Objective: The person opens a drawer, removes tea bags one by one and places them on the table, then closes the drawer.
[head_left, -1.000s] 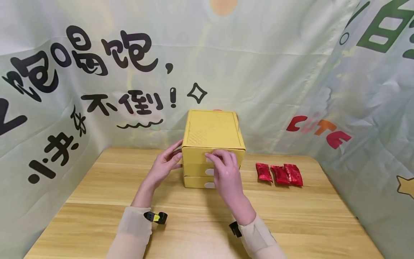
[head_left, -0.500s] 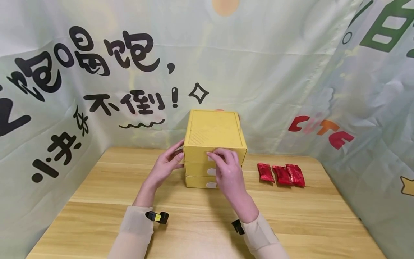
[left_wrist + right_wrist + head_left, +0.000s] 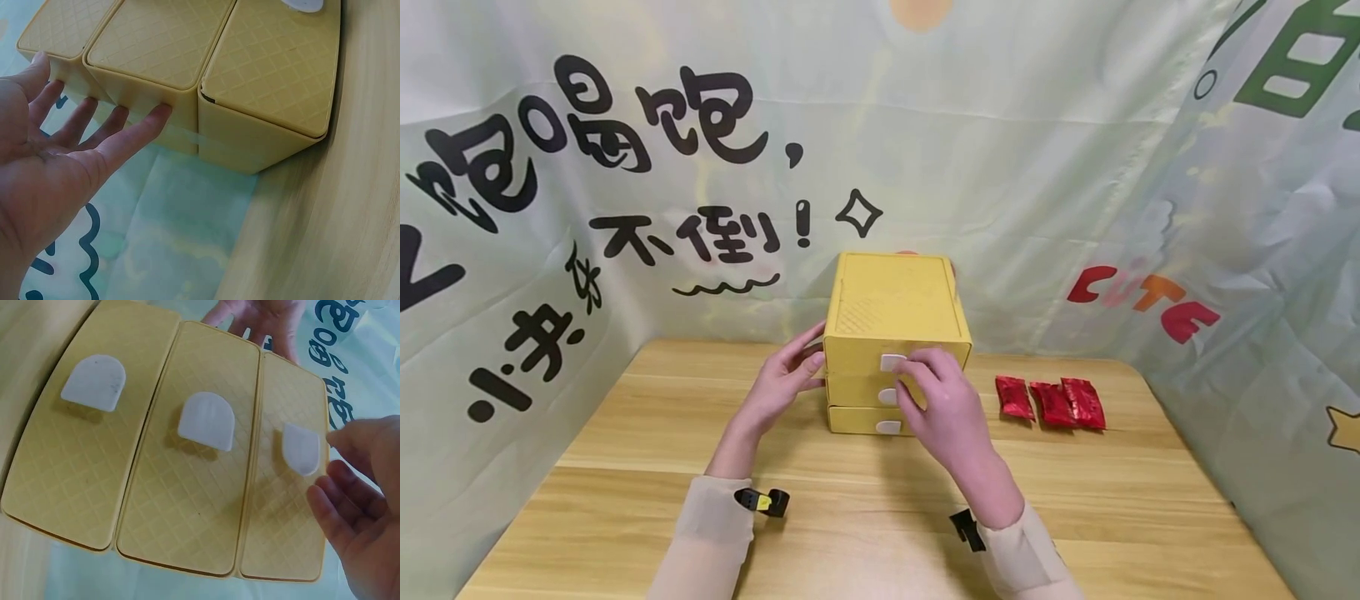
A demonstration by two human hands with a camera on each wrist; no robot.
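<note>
A small yellow three-drawer cabinet [image 3: 895, 296] with a waffle pattern stands at the back middle of the table. Its drawers sit flush in the right wrist view, each with a white rounded tab: a top handle [image 3: 301, 450], a middle handle [image 3: 207, 422] and a bottom handle [image 3: 95, 382]. My left hand [image 3: 778, 385] rests along the cabinet's left side, its fingertips [image 3: 164, 111] against the wall and the fingers extended. Just off the top handle, my right hand [image 3: 947, 408] has thumb and fingers apart, with nothing between them.
Three red foil packets lie right of the cabinet: one packet [image 3: 1015, 398] apart, plus a pair [image 3: 1067, 404] overlapping. A printed cloth [image 3: 1000, 167] hangs behind the wooden table [image 3: 850, 517] and along its sides.
My right hand has let go of the top drawer's handle and drawn back slightly right and toward me, uncovering the white tab. The left hand stays on the cabinet's side.
</note>
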